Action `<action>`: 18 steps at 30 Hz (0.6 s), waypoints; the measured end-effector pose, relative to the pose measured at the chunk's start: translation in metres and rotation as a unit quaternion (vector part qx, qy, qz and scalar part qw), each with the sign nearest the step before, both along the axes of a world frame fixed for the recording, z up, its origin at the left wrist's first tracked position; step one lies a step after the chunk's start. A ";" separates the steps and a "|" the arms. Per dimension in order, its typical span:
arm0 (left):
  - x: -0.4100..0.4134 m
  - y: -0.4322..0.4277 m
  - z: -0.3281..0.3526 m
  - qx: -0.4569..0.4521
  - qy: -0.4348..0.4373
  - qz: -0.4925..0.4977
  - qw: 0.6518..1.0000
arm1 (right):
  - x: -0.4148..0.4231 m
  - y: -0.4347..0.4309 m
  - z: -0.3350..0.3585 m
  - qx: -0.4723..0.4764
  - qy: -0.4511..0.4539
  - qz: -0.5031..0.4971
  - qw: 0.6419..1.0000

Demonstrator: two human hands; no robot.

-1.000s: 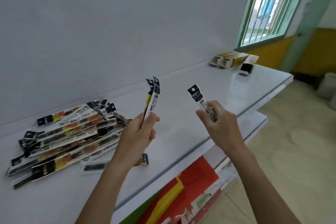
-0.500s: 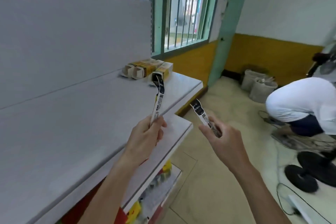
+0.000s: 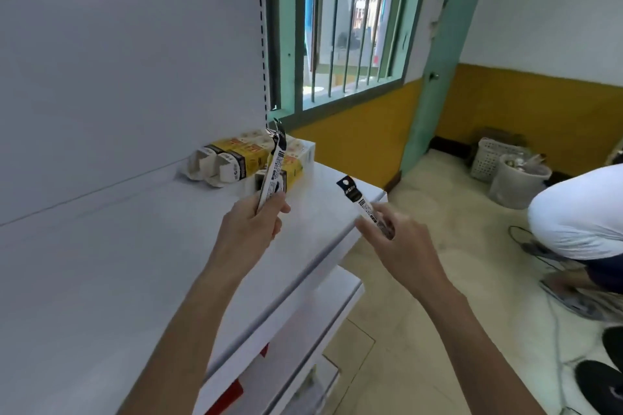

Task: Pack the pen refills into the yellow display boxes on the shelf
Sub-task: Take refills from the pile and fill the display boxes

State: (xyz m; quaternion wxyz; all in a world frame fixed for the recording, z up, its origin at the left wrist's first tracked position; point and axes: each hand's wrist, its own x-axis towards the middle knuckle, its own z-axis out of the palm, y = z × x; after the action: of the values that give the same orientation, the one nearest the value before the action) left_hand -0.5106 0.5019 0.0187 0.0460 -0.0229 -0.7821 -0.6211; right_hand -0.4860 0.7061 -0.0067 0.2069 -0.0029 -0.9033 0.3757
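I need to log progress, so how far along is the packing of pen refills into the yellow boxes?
Nothing looks packed yet: no refill is seen inside the yellow display boxes, which lie at the far end of the white shelf, open ends showing. In hand: the left hand grips a refill pack, and the right hand grips another refill pack, both short of the boxes. Left: slide them in.

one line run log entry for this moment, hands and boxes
left hand: holds refill packs | right hand: holds one refill pack | yellow display boxes: on shelf, ahead | packing: not yet done
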 end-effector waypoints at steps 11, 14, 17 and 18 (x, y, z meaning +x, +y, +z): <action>-0.084 -0.030 -0.005 -0.256 -0.093 0.223 0.936 | -0.164 -0.028 0.031 0.016 0.013 0.160 0.987; -0.097 -0.029 -0.012 -0.272 -0.163 0.244 0.916 | -0.200 -0.048 0.037 -0.017 0.013 0.236 0.972; -0.109 -0.017 -0.020 -0.238 -0.229 0.273 0.904 | -0.227 -0.065 0.045 -0.083 -0.014 0.339 0.937; -0.110 -0.014 -0.021 -0.231 -0.243 0.280 0.899 | -0.231 -0.069 0.046 -0.099 -0.024 0.366 0.925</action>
State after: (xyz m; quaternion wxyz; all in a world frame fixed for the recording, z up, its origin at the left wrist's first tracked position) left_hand -0.6204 0.4882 -0.0026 0.0198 0.3388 -0.8646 -0.3705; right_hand -0.7172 0.6372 0.0396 0.0314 0.2987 -0.8044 0.5125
